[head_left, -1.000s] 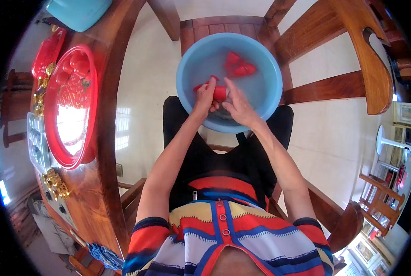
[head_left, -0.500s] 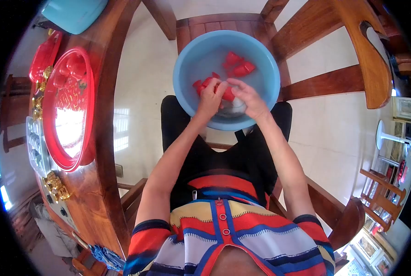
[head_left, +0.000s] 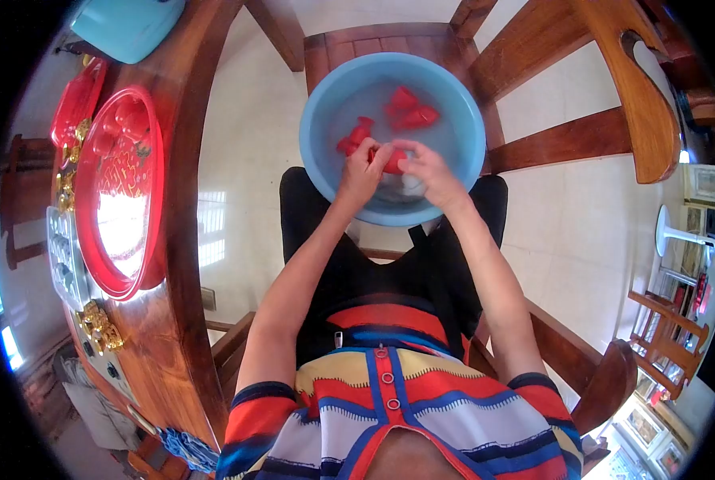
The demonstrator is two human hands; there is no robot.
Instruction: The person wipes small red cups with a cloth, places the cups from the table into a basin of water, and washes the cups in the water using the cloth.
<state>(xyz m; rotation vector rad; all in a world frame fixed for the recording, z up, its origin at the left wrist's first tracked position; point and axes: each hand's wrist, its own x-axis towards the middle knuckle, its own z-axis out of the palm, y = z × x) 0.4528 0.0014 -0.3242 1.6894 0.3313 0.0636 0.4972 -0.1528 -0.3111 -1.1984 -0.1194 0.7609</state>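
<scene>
A light blue basin (head_left: 313, 152) with cloudy water rests on a wooden seat in front of me. Over its near part, my left hand (head_left: 363, 172) pinches a small red cup (head_left: 392, 162). My right hand (head_left: 431, 172) is at the cup's right side, fingers curled against it. Below my right hand something whitish (head_left: 412, 186) shows, partly hidden by the fingers. Other red pieces (head_left: 358, 134) lie in the water just beyond my left hand, and more red cups (head_left: 410, 110) sit near the basin's far right side.
On the wooden table (head_left: 183, 240) at left are a round red tray (head_left: 151, 228) holding red cups, gold ornaments (head_left: 97, 326) and a teal container (head_left: 129, 28). A wooden chair frame (head_left: 565, 144) stands at right. My legs flank the basin.
The red cup between my hands has turned slightly, and my right hand's fingers have curled closer onto it. The red pieces in the water have shifted a little.
</scene>
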